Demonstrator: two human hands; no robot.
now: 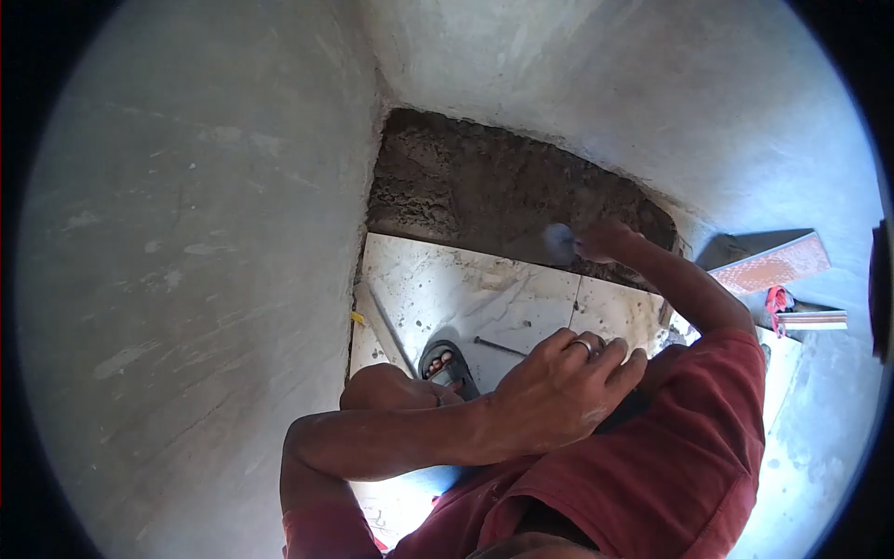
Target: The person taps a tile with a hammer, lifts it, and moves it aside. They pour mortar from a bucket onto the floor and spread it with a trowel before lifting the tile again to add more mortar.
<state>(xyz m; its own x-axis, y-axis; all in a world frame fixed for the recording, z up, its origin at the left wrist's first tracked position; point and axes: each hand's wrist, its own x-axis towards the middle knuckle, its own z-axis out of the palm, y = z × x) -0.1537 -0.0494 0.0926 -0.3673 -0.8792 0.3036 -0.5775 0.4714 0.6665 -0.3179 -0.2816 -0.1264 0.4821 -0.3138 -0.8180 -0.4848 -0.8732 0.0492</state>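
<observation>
My right hand (607, 242) is closed around a small trowel (560, 243), whose pale blade is smeared by motion; the handle is hidden in my fist. It is over the near right part of a dark bed of wet mortar or earth (484, 177), just beyond the edge of the floor tiles. My left hand (570, 387), with a ring on one finger, hangs across my body near my knee. Its fingers are loosely bent and apart, and nothing shows in them. Marbled white tiles (438, 279), spotted with dirt, lie below both hands.
Bare plastered walls (214, 233) meet at the far corner. A long straight bar (389, 326) lies along the left wall, near my sandalled foot (449, 365). A thin dark rod (499, 347) rests on the tiles. Rightward are a reddish patterned board (775, 265) and red cord (776, 304).
</observation>
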